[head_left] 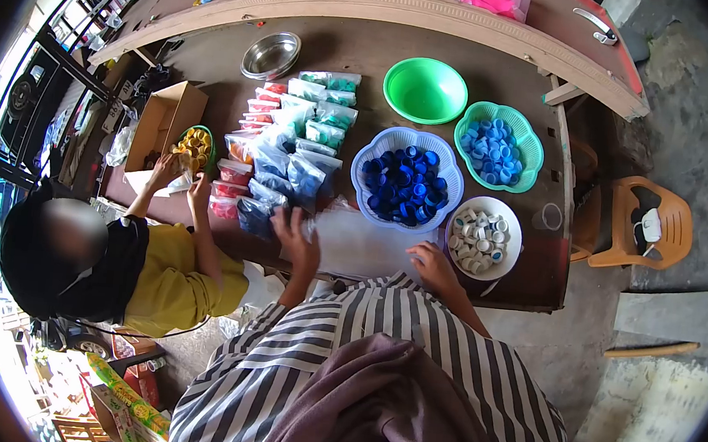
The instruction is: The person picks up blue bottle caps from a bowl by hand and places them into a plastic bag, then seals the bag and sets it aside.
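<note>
My left hand (297,241) is raised at the table's near edge with its fingers apart, beside a clear bag of dark blue caps (255,217). Fingers stretched out, my right hand (434,268) rests by the right end of a stack of clear plastic bags (356,245). Behind that stack stands a lavender basket (358,179) filled with dark blue bottle caps (408,184). Close to my right hand is a white bowl (515,243) of white caps (477,238). Filled bags with red, green and blue caps (303,174) lie in rows to the left.
Farther back are a green basin (426,93), a teal basket (538,157) of light blue caps and a steel bowl (271,55). At left a co-worker (180,282) handles yellow caps (196,150) beside a cardboard box (169,121). A wooden rail (373,2) crosses the back.
</note>
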Motion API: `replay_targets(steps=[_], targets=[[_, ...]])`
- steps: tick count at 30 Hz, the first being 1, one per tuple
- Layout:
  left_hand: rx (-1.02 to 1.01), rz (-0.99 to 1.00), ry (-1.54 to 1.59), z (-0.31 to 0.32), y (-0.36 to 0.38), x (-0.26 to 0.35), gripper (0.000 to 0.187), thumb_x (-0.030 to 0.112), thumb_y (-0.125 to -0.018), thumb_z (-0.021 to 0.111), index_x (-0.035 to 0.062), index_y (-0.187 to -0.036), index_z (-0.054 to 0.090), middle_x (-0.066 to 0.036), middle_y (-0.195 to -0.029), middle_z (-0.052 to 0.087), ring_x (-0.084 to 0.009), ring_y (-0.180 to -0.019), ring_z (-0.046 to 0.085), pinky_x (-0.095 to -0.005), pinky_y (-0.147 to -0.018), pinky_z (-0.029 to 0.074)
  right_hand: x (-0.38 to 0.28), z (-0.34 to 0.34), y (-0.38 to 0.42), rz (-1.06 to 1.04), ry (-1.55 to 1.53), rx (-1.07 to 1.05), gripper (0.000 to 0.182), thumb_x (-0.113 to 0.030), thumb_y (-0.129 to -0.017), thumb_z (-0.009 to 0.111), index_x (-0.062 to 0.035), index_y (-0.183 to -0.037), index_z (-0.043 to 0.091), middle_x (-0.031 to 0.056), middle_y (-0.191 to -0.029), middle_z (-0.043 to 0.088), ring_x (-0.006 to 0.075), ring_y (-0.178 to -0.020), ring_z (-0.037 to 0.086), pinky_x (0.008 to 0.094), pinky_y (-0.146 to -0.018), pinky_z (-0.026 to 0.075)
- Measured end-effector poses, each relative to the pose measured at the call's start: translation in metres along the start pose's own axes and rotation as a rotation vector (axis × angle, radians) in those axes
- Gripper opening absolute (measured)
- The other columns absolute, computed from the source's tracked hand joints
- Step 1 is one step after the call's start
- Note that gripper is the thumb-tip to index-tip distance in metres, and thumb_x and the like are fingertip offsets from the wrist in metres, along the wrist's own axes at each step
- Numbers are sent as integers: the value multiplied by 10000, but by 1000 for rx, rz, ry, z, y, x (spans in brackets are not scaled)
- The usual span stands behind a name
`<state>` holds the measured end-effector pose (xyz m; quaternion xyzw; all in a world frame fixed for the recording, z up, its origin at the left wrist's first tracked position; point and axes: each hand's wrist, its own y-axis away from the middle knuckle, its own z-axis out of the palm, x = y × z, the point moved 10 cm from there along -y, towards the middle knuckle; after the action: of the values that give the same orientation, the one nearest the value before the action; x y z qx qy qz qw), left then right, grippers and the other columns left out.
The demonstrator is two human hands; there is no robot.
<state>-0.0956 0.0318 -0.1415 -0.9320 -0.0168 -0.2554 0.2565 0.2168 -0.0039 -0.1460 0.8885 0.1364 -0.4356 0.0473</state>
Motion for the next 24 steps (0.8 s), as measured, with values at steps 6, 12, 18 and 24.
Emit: replay_targets(steps=[6, 12, 18, 24], targets=[[-549, 50, -21, 67, 38, 49, 652, 301, -818, 680, 141, -1396, 428, -107, -1570, 165, -392, -1441, 100, -679, -1076, 83, -2, 13, 12, -78, 216, -49, 307, -87, -790, 649, -38, -1091, 612, 117, -1213, 559, 312, -1150, 500, 410, -996, 398], [-776, 42, -89, 93, 58, 32, 623, 454, -855, 607, 164, -1384, 451, -64, -1518, 318, -338, -1425, 200, -687, -1078, 31, 33, 36, 25, -49, 259, -199, 324, -128, -782, 672, -50, -1093, 623, 114, -1190, 583, 318, -1117, 537, 403, -969, 426], [-769, 7, -31, 83, 45, 27, 482, 402, -837, 648, 188, -1263, 578, -46, -1451, 425, -309, -1384, 305, -677, -1081, 77, 25, 13, 9, 38, 133, -181, 259, -129, -811, 666, -38, -1052, 640, 130, -1071, 628, 315, -1010, 603, 383, -899, 473], [-654, 62, 14, 83, 16, 29, 465, 323, -802, 698, 179, -1232, 597, -46, -1397, 478, -298, -1349, 350, -673, -1065, 143, -9, -49, -38, 101, -62, 44, 203, -81, -825, 657, -41, -1024, 643, 141, -1013, 626, 299, -963, 617, 382, -845, 489]])
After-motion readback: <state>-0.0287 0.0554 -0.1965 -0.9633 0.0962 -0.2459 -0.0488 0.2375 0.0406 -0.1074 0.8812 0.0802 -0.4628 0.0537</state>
